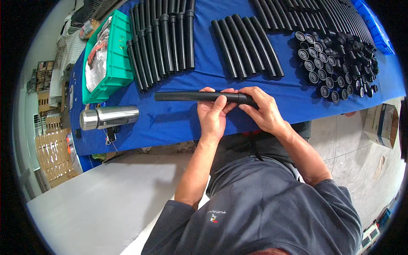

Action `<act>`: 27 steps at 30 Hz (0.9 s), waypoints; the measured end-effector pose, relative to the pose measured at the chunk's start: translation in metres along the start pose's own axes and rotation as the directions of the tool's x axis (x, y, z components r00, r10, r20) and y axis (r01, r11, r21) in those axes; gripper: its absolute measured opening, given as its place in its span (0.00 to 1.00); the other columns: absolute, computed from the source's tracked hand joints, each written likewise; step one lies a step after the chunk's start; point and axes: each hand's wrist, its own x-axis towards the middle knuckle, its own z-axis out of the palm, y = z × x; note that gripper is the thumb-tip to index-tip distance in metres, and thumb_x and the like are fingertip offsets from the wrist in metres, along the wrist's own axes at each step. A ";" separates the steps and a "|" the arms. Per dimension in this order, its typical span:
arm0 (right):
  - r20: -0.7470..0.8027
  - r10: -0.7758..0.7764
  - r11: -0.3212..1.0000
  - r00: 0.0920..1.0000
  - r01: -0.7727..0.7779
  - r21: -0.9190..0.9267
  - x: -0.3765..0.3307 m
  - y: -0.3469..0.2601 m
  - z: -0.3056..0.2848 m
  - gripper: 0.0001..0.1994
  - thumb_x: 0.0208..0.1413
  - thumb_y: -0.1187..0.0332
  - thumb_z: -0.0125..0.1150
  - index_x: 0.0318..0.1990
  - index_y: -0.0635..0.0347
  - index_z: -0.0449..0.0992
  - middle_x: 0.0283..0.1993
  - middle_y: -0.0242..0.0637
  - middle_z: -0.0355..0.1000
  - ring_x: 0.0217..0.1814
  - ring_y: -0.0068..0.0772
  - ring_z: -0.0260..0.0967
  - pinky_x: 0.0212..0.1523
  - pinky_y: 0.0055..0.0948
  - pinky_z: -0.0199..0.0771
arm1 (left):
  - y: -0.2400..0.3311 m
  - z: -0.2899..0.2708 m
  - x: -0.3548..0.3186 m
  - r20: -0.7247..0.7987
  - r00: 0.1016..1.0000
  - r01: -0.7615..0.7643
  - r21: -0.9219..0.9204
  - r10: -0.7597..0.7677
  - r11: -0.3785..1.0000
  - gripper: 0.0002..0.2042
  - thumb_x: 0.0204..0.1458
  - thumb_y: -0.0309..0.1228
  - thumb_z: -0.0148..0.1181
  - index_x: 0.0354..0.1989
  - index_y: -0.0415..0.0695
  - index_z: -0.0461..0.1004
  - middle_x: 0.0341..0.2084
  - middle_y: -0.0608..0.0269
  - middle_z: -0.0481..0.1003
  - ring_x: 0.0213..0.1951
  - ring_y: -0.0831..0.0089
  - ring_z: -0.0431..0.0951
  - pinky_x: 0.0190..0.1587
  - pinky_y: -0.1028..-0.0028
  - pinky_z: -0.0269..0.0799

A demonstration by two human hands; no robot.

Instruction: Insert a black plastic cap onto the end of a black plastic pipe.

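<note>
Just above the near edge of the blue-covered table, both hands hold a black plastic tube crosswise. My left hand is closed round it right of its middle, thumb on top. At the tube's right end sits a wider black end fitting, gripped between the thumb and fingers of my right hand. Part of the fitting is hidden by those fingers. Beyond my hands lies a row of plain black tubes. A heap of round black end fittings lies to the right.
Tubes with wider collars lie at the far left beside a green crate holding plastic wrapping. A steel thermos lies near the left edge of the blue cloth. A blue bin stands far right; a cardboard box sits on the floor.
</note>
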 end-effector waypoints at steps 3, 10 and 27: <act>-0.021 -0.021 1.000 1.000 0.021 -0.007 0.000 -0.002 0.002 0.19 0.52 0.74 0.65 0.52 0.66 0.71 0.46 0.50 0.72 0.48 0.55 0.73 0.49 0.42 0.74 | 0.000 0.000 0.000 -0.017 1.000 -0.016 -0.025 0.016 1.000 0.16 0.57 0.24 0.62 0.50 0.51 0.65 0.45 0.42 0.78 0.48 0.51 0.81 0.47 0.56 0.83; -0.024 0.013 1.000 1.000 -0.012 0.022 -0.001 -0.007 0.000 0.19 0.52 0.71 0.67 0.51 0.65 0.72 0.47 0.49 0.73 0.48 0.51 0.74 0.49 0.39 0.74 | 0.002 -0.005 0.002 0.034 0.998 0.045 -0.041 -0.044 0.998 0.16 0.54 0.26 0.67 0.48 0.49 0.67 0.45 0.44 0.78 0.48 0.53 0.81 0.50 0.57 0.81; 0.105 0.319 0.939 0.942 -0.329 0.097 -0.009 -0.008 -0.009 0.16 0.55 0.70 0.68 0.49 0.66 0.75 0.34 0.39 0.76 0.30 0.24 0.75 0.33 0.27 0.76 | 0.013 -0.023 -0.008 0.100 0.995 0.029 -0.225 -0.006 0.974 0.13 0.57 0.23 0.62 0.48 0.49 0.68 0.47 0.51 0.76 0.55 0.51 0.76 0.53 0.53 0.80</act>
